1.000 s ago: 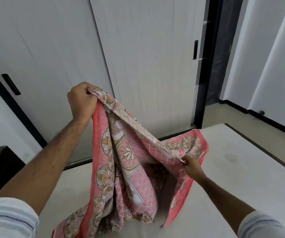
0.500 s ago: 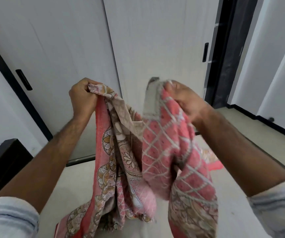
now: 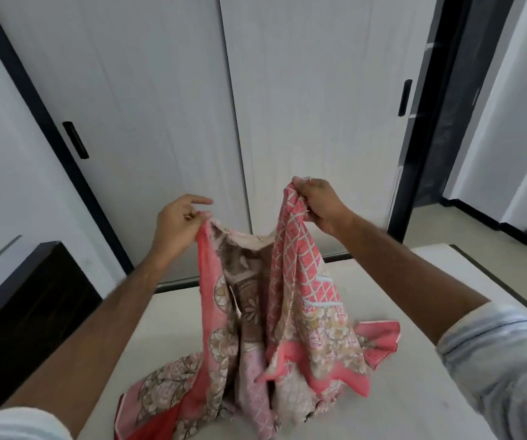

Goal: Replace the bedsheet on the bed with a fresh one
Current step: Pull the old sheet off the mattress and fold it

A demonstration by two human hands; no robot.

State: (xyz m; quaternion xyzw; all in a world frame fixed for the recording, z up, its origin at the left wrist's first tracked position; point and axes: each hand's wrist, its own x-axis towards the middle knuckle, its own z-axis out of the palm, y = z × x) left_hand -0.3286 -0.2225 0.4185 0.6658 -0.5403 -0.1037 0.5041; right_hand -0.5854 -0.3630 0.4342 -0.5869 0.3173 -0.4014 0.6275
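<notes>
A pink bedsheet (image 3: 300, 315) with a floral and lattice print hangs bunched between my two hands over a bare cream mattress (image 3: 414, 312). My left hand (image 3: 178, 222) pinches one upper edge of the sheet between thumb and fingers, the index finger sticking out. My right hand (image 3: 317, 201) grips another part of the edge, a little higher and to the right. The sheet's lower folds lie crumpled on the mattress in front of me.
White sliding wardrobe doors (image 3: 287, 106) with black frames and recessed handles stand just beyond the bed's far side. A dark wooden headboard (image 3: 24, 306) is at the left. Tiled floor (image 3: 465, 230) and a doorway lie at the right past the bed's edge.
My right hand lifted a lower part of the sheet up to the left hand's height, then both hands moved lower and apart. The left hand's full fist became a pinch.
</notes>
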